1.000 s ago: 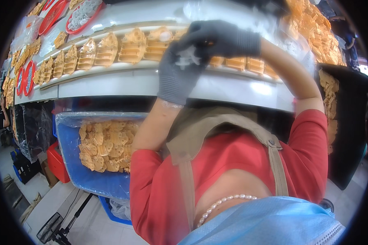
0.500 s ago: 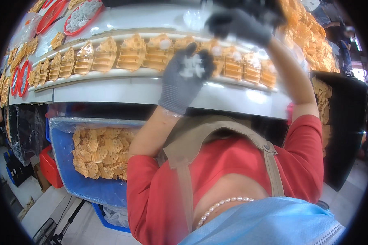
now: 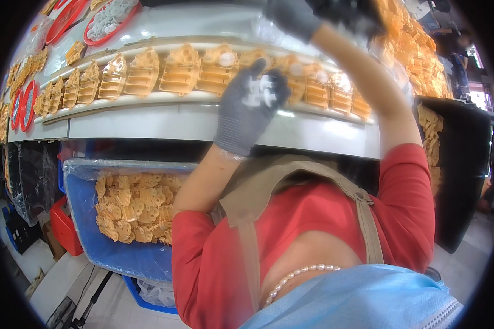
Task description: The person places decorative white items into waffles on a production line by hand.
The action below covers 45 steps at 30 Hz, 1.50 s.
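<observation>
Orange ribbed plastic parts (image 3: 142,71) stand in a row along the white tabletop (image 3: 164,118), over a blue bin (image 3: 93,241) of the same parts. Grey knit glove on the left hand (image 3: 250,107), fingers cupped around small white plastic pieces (image 3: 259,90). Farther right, the gloved right hand (image 3: 302,16) is raised; I cannot tell its grip.

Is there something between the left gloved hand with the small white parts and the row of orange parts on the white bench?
Nothing visible: the left hand, holding small white parts, hovers directly over the row of orange parts.
</observation>
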Each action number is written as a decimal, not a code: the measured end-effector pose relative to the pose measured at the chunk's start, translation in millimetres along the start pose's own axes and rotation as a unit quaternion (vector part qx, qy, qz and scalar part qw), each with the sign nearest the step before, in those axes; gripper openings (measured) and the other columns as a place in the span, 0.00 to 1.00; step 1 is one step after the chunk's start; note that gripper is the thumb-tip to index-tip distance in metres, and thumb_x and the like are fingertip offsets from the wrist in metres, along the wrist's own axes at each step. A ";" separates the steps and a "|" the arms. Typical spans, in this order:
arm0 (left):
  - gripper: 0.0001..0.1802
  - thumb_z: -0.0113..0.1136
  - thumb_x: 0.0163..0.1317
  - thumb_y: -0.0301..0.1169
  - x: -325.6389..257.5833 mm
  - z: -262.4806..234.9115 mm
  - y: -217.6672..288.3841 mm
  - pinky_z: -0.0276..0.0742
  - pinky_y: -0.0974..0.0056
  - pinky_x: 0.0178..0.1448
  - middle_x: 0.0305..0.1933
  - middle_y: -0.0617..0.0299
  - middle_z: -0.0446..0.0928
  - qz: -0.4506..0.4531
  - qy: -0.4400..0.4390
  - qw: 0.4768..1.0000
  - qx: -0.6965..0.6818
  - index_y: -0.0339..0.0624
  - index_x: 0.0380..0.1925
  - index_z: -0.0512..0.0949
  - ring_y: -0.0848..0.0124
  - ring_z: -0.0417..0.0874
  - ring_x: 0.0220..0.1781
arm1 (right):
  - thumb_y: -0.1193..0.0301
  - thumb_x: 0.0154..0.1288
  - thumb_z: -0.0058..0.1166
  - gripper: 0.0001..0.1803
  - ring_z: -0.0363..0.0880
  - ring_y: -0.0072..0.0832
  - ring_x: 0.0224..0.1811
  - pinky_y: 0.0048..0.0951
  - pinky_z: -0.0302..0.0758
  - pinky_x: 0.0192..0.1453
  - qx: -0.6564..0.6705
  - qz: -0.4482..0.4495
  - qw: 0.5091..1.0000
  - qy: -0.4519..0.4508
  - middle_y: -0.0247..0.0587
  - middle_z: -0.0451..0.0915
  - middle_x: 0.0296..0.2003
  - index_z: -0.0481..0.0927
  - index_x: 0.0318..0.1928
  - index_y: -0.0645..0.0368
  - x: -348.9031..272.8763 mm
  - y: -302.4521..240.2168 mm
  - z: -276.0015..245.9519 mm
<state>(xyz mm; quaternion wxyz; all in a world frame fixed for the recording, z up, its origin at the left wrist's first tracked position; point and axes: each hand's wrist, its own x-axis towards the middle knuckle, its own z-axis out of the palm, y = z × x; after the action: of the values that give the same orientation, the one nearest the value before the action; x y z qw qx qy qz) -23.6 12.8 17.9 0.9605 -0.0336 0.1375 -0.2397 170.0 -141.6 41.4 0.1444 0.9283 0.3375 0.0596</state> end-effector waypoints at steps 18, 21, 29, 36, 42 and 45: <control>0.17 0.55 0.63 0.34 9.4 17.9 -38.0 0.78 0.58 0.52 0.44 0.52 0.73 0.007 -0.007 0.999 0.030 0.38 0.48 0.72 0.62 0.76 0.47 | 0.67 0.54 0.60 0.06 0.79 0.37 0.25 0.34 0.75 0.30 0.331 0.128 0.921 0.162 0.43 0.82 0.25 0.85 0.31 0.54 -35.4 15.8 32.4; 0.16 0.54 0.64 0.34 9.6 26.6 -51.0 0.78 0.57 0.52 0.44 0.52 0.73 0.012 0.002 1.000 0.022 0.37 0.49 0.72 0.61 0.76 0.47 | 0.65 0.66 0.55 0.11 0.73 0.20 0.33 0.17 0.73 0.36 0.476 0.155 0.864 0.054 0.33 0.79 0.30 0.82 0.43 0.58 -43.3 25.2 31.0; 0.19 0.51 0.64 0.37 -8.1 57.5 -69.3 0.74 0.50 0.59 0.49 0.46 0.72 0.022 -0.008 1.000 -0.012 0.36 0.51 0.71 0.56 0.74 0.55 | 0.70 0.66 0.55 0.12 0.72 0.17 0.30 0.13 0.70 0.29 0.928 0.132 0.347 -0.034 0.34 0.76 0.32 0.75 0.46 0.64 -73.2 57.3 -20.8; 0.17 0.49 0.65 0.35 -52.7 49.8 -33.2 0.75 0.49 0.57 0.47 0.47 0.72 0.101 0.001 0.995 -0.011 0.37 0.50 0.71 0.57 0.74 0.53 | 0.71 0.64 0.56 0.10 0.76 0.19 0.30 0.13 0.74 0.27 0.967 0.129 0.192 -0.110 0.37 0.78 0.31 0.75 0.42 0.63 -70.4 -7.4 -71.5; 0.11 0.54 0.65 0.33 -84.7 32.4 12.2 0.77 0.53 0.51 0.38 0.50 0.74 0.180 0.087 0.979 -0.032 0.41 0.44 0.74 0.59 0.77 0.45 | 0.66 0.62 0.58 0.10 0.73 0.16 0.23 0.16 0.68 0.26 0.890 0.079 0.405 -0.193 0.31 0.78 0.24 0.80 0.30 0.59 -25.8 -62.9 -75.2; 0.11 0.55 0.64 0.33 -99.2 29.0 21.5 0.76 0.53 0.53 0.38 0.50 0.75 0.186 0.074 0.979 -0.019 0.41 0.44 0.74 0.60 0.77 0.44 | 0.66 0.59 0.58 0.11 0.75 0.22 0.25 0.25 0.71 0.32 0.682 0.034 0.698 -0.218 0.33 0.79 0.25 0.83 0.36 0.60 4.3 -88.4 -78.0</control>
<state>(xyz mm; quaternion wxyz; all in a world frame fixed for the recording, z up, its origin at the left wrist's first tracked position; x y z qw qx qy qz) -89.8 78.3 67.5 0.9747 -0.0080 0.2164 -0.0556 103.2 -56.4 88.3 -0.4603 0.7703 0.2132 -0.3864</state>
